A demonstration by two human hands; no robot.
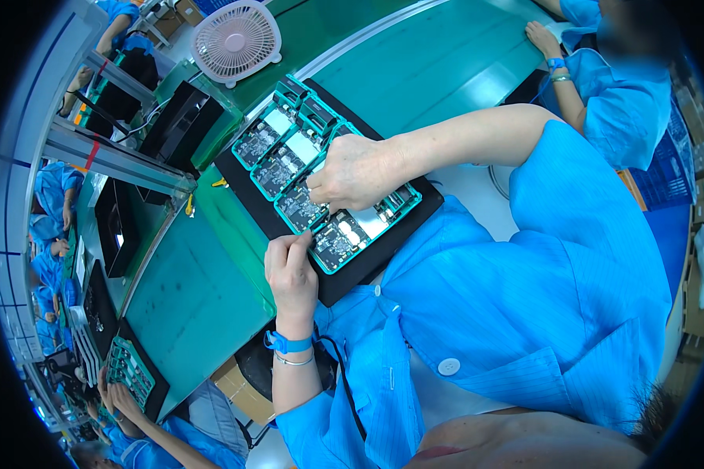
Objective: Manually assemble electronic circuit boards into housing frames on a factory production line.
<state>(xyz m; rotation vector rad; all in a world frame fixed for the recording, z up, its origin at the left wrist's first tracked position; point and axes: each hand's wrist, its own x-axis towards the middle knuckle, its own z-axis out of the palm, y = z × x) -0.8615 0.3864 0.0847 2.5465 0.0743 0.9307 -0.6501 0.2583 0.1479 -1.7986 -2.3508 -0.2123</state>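
Note:
Several teal device housings [328, 271] with dark circuit boards and silver metal parts in them stand side by side on a black tray [338, 291]. My right hand [356, 173] reaches over the middle housings from the right, its fingers curled in and closed just above a circuit board [299, 209]. Whatever those fingers hold is hidden. At the near left corner of the housings is my left hand [291, 273], thumb and forefinger pinched close to the teal edge. I cannot make out anything between them. A blue wrist strap [288, 343] circles my left wrist.
The tray lies on a green work surface [203, 285]. Beyond it stand a pale fan [236, 41] and a black panel [181, 125]. A co-worker's arm [569, 94] rests at the upper right; at the lower left another person's hands [119, 397] touch a similar teal tray [133, 374].

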